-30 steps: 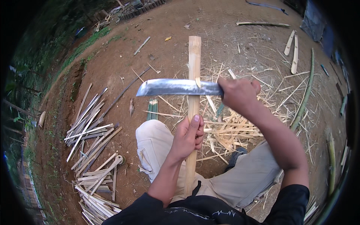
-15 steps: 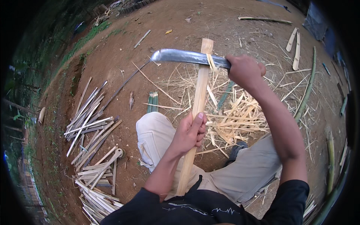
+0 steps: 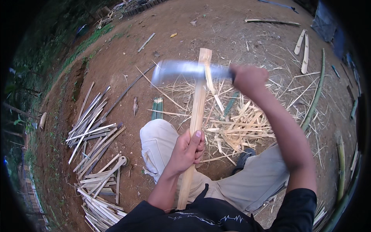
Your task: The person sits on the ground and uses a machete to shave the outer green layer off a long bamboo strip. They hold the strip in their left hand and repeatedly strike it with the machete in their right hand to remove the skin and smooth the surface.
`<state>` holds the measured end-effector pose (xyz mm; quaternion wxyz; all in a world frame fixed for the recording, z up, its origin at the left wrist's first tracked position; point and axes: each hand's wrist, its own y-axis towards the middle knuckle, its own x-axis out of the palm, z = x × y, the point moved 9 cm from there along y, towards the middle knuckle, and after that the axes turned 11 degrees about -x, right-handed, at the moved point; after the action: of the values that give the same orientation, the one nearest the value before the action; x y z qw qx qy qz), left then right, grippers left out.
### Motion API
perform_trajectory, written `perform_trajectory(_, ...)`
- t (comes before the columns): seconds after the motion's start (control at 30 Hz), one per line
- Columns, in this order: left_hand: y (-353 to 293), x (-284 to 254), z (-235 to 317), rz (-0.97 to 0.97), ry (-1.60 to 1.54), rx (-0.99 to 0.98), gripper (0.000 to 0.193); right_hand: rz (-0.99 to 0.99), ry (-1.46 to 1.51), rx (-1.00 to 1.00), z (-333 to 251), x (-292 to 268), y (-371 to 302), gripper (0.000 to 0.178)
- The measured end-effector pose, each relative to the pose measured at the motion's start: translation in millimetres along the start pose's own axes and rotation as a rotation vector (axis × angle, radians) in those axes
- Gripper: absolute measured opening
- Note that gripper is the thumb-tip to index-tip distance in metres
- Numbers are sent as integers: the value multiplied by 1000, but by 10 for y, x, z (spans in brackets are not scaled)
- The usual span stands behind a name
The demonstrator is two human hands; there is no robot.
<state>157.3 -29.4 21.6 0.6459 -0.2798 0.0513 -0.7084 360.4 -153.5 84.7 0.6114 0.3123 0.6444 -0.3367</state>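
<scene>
My left hand (image 3: 187,150) is closed around the middle of a pale bamboo slat (image 3: 196,107), which stands slanted with its lower end against my shirt. In my right hand (image 3: 249,80) is the handle of a machete (image 3: 177,72), its blade smeared by motion. The blade lies across the slat near its top, tip toward the left. A thin peeled shaving (image 3: 210,79) hangs along the slat's right side at the blade. Beneath and to the right, a heap of bamboo shavings (image 3: 243,127) covers the ground.
Piles of thin strips (image 3: 91,120) lie on the soil to my left. Two short green bamboo pieces (image 3: 157,108) sit beyond my left knee. At the right are a long green pole (image 3: 317,92) and two split pieces (image 3: 305,54). A dark tarp (image 3: 324,23) hangs at the far right.
The machete has dropped slightly along the slat, and the peeled shaving is longer. The slat and my left hand have shifted a little left and down.
</scene>
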Motion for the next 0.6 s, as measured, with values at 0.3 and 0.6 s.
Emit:
perform_trajectory(0.3, 92, -43, 129, -134, -192, 7, 24, 411, 285, 97, 541, -174, -189, 11)
perform_trajectory(0.6, 292, 145, 107, -76, -241, -25, 23, 377, 85, -498, -712, -90, -481, 6)
